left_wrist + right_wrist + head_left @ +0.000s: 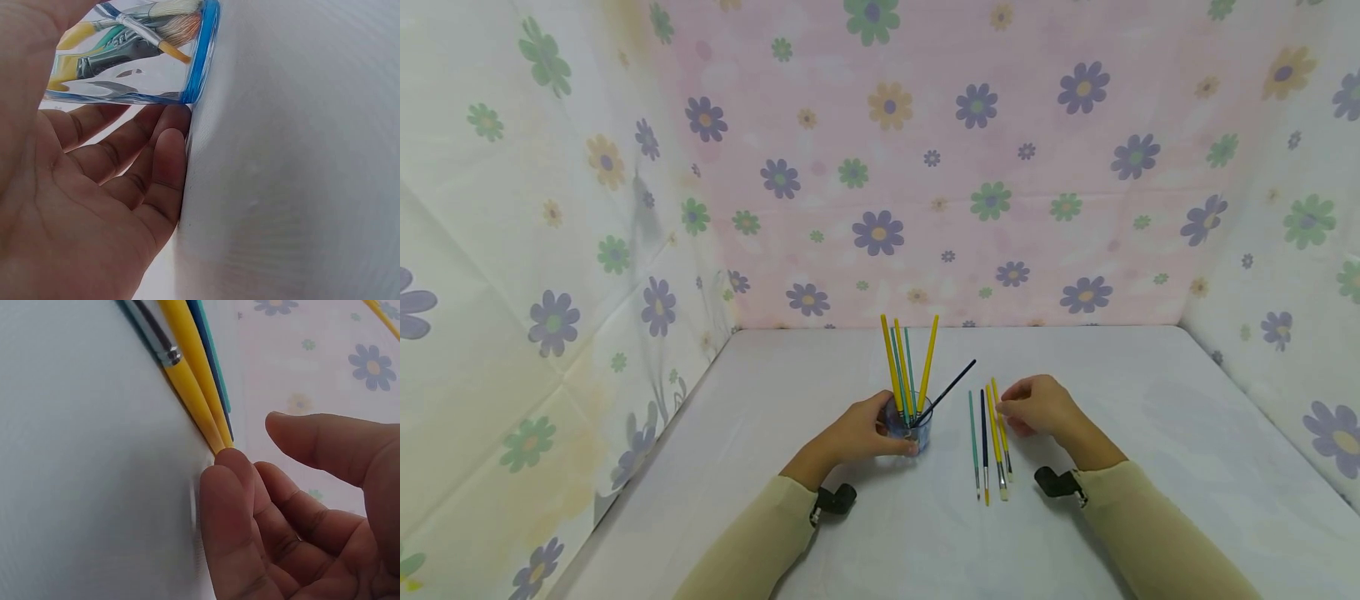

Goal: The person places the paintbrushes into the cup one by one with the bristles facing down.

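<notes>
My left hand [857, 429] holds a clear glass [923, 439] on the table, thumb in front and fingers around its far side. In the left wrist view its blue-edged base [203, 53] shows, with bristles inside. Yellow, teal and dark handles rise from the glass; a dark paintbrush [952, 384] leans right. Beside it lie a teal paintbrush [973, 442], a dark blue paintbrush [984, 442] and two yellow paintbrushes [995, 433]. My right hand [1037, 404] is at the handle end of the rightmost yellow paintbrush [190, 394], fingertips close to it, thumb apart.
A white-covered table [1150, 392] spreads around both hands. Flower-patterned cloth [925, 167] hangs behind it and along both sides. Each wrist carries a small black camera [837, 499] that sticks out over the table.
</notes>
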### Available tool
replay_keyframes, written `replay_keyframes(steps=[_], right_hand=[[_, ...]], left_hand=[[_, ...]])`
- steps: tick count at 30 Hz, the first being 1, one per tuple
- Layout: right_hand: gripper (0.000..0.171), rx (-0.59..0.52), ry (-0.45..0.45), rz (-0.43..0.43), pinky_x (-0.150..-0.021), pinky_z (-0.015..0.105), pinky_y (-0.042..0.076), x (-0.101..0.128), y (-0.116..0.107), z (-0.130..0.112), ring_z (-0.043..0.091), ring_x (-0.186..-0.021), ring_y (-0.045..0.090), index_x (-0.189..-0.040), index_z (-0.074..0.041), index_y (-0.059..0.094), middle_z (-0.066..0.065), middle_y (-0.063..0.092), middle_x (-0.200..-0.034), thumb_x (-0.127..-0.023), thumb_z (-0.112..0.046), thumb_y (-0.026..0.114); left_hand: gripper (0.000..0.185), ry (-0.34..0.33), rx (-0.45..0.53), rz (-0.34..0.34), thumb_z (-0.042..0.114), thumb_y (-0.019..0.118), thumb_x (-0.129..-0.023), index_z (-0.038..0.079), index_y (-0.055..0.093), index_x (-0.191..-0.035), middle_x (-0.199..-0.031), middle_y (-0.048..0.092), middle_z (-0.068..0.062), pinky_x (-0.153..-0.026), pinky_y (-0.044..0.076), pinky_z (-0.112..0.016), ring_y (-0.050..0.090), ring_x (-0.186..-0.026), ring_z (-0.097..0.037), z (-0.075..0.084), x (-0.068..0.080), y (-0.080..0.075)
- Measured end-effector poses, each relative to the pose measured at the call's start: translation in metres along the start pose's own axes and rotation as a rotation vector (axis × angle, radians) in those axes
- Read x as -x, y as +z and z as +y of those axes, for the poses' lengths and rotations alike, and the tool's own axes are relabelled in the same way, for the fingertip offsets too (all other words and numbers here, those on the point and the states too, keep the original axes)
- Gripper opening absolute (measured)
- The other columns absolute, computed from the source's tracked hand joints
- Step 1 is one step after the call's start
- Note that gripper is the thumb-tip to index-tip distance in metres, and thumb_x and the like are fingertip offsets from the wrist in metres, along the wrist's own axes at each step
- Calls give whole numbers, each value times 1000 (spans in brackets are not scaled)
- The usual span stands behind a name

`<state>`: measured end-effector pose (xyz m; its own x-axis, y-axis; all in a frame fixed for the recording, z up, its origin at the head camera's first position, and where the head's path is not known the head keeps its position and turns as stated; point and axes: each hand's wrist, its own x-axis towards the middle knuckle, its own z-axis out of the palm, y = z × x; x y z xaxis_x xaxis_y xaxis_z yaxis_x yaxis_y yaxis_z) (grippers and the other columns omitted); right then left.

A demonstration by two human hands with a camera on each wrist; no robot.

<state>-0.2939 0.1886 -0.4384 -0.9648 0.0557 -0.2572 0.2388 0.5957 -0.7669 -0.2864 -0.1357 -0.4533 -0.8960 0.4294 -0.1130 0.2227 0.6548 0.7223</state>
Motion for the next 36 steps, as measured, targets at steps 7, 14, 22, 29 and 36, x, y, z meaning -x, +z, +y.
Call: replay_keyframes(steps=[7,14,22,29,36], right_hand=[[32,29,22,-14,-66,28,59,-1,-1,3,21,-80,66,-114,-4,69,12,68,-101,-90,-23,80],[32,35,5,-23,-65,27,59,2,-2,5,20,-80,65,-112,-3,69,11,68,-98,-88,-20,81],[33,42,5,-34,-64,27,57,2,-3,3,20,-78,64,-108,-4,69,10,68,-95,-85,-22,85],[30,49,2,-35,-66,27,58,4,-2,2,20,-80,65,-105,-4,70,10,68,-95,-86,-22,84],[28,68,-1,-30,-66,27,58,5,-1,5,20,-79,65,-102,-4,71,10,68,-94,-86,-22,84]], left_hand=[[83,8,8,-3,54,90,-75,24,50,-142,-116,65,3,-95,55,-41,61,-103,-19,1,-1,1],[84,24,1,-2,56,89,-75,23,50,-142,-116,65,3,-94,55,-40,61,-103,-19,1,-2,1],[81,26,2,1,55,89,-76,24,50,-140,-117,65,2,-94,55,-41,61,-103,-18,1,-1,1],[81,11,-10,2,53,89,-77,22,50,-141,-119,65,1,-96,55,-42,60,-105,-19,1,2,-1],[85,-8,26,-8,54,89,-76,24,49,-144,-120,65,1,-96,55,-43,60,-106,-20,0,0,1]])
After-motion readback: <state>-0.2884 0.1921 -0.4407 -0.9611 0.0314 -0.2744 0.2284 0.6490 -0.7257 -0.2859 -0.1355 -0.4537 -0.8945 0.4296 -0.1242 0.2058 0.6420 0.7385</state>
